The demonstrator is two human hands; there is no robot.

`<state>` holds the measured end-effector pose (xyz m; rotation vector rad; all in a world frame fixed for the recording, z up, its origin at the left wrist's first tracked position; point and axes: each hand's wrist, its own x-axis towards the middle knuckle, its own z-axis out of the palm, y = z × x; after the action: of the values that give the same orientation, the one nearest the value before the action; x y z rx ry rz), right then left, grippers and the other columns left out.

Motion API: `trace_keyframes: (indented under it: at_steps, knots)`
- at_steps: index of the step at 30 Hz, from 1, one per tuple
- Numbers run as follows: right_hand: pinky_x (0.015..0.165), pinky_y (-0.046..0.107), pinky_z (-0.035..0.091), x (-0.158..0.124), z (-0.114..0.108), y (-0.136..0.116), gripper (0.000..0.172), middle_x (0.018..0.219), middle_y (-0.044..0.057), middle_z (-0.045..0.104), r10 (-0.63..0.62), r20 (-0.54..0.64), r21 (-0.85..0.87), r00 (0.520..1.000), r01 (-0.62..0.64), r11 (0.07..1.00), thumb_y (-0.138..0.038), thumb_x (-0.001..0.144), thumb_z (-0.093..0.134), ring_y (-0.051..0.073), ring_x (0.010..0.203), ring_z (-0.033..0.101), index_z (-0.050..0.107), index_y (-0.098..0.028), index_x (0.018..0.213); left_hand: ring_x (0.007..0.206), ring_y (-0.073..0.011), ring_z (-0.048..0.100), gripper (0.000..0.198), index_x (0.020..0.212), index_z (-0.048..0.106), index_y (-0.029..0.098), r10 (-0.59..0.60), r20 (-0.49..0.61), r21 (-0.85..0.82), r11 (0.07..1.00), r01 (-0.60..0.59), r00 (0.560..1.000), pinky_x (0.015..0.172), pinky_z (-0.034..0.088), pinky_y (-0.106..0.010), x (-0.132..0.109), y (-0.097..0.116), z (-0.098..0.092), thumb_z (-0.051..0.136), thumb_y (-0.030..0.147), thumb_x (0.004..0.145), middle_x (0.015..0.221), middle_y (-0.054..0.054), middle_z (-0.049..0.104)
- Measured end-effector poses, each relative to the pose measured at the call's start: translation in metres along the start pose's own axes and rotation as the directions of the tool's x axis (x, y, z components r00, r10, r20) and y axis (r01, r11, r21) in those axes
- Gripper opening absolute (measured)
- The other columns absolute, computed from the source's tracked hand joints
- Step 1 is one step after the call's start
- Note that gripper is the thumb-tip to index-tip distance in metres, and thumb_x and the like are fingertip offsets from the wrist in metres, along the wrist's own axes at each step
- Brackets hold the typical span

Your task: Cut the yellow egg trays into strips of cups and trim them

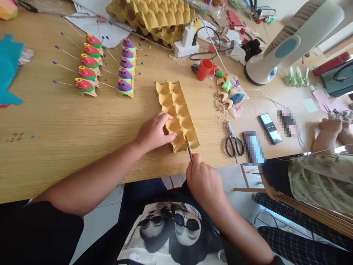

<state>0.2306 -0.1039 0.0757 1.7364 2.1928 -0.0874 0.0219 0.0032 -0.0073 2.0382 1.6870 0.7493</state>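
Note:
A yellow egg carton piece [180,110] with two columns of cups lies on the wooden table in front of me. My left hand [156,130] holds its left edge, with the thumb and fingers over the cups. In my right hand [205,176], closed in a fist, is a slim cutting tool [188,148] with a metal blade and a bit of red at the handle. The blade touches the near end of the carton, between the two columns. My fingers hide most of the handle.
Painted carton figures [87,73] with sticks stand at the left in two rows. Behind are stacked egg trays [162,14] and a power strip [186,49]. Black scissors [234,143], phones [270,129], a red cup [204,69] and a white lamp [286,48] are to the right; a person sits there.

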Motion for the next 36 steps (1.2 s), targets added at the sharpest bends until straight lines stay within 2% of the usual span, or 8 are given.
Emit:
trace_keyframes:
  at_steps: [5,10,18,22,27,31,36]
  knots:
    - [0.045,0.031,0.024,-0.008,0.001,0.004,0.016,0.062,0.002,0.070,-0.042,0.026,0.036,0.999,0.042,0.999,-0.020,0.107,0.044,0.018,0.059,0.075,0.059,-0.015,0.104,0.113,-0.0299,0.069,0.047,0.120,0.059,0.023,0.010,0.003,0.011,1.000,-0.010,1.000,0.083,0.056,-0.038,0.000,0.000,0.000,0.071,0.045,0.080,0.132,-0.009,0.067]
    - [0.047,0.032,0.026,0.002,-0.004,0.000,0.019,0.065,0.004,0.072,-0.009,0.041,0.011,0.999,0.009,1.000,-0.020,0.107,0.042,0.022,0.064,0.077,0.060,-0.014,0.108,0.113,-0.0296,0.069,0.045,0.120,0.058,0.023,0.029,0.002,0.017,0.999,-0.029,1.000,0.084,0.056,-0.037,0.000,0.000,-0.001,0.070,0.045,0.081,0.131,-0.009,0.068]
    - [0.046,0.032,0.023,-0.001,-0.006,0.003,0.019,0.066,0.004,0.072,-0.025,0.068,0.018,0.997,0.024,1.000,-0.021,0.108,0.042,0.022,0.063,0.077,0.060,-0.015,0.106,0.113,-0.0298,0.069,0.046,0.118,0.059,0.023,0.025,0.001,0.010,1.000,-0.025,1.000,0.086,0.057,-0.038,0.000,0.000,0.001,0.071,0.044,0.080,0.129,-0.009,0.067]
    - [0.047,0.031,0.024,0.005,-0.009,0.000,0.018,0.067,0.005,0.073,0.009,0.065,-0.010,0.998,-0.008,1.000,-0.020,0.108,0.042,0.023,0.066,0.078,0.059,-0.015,0.108,0.113,-0.0297,0.069,0.046,0.118,0.058,0.023,0.007,-0.001,0.000,1.000,-0.007,1.000,0.087,0.057,-0.038,0.001,0.000,0.001,0.071,0.045,0.080,0.128,-0.009,0.067]
    - [0.046,0.031,0.025,-0.003,-0.006,0.005,0.018,0.065,0.003,0.071,-0.043,0.056,-0.003,0.998,0.043,0.999,-0.021,0.108,0.043,0.020,0.061,0.076,0.060,-0.016,0.105,0.109,-0.0297,0.070,0.046,0.118,0.059,0.023,0.000,-0.001,-0.002,1.000,0.000,1.000,0.084,0.057,-0.038,0.000,0.001,0.002,0.072,0.044,0.079,0.128,-0.009,0.067]
    - [0.047,0.031,0.027,0.004,-0.007,0.003,0.020,0.065,0.004,0.072,-0.022,0.038,-0.036,0.999,0.023,0.999,-0.021,0.108,0.041,0.022,0.063,0.076,0.060,-0.015,0.105,0.110,-0.0299,0.069,0.046,0.119,0.059,0.024,0.010,0.006,-0.007,1.000,-0.010,1.000,0.084,0.057,-0.038,0.000,0.000,0.001,0.071,0.045,0.080,0.129,-0.009,0.067]
    - [0.046,0.032,0.024,-0.003,-0.003,0.005,0.014,0.065,0.002,0.072,-0.047,0.048,-0.003,0.998,0.048,0.999,-0.021,0.106,0.046,0.020,0.061,0.075,0.059,-0.016,0.106,0.110,-0.0300,0.069,0.047,0.118,0.059,0.024,0.013,0.017,-0.005,1.000,-0.013,1.000,0.083,0.057,-0.038,0.001,0.000,0.000,0.072,0.045,0.078,0.128,-0.008,0.067]
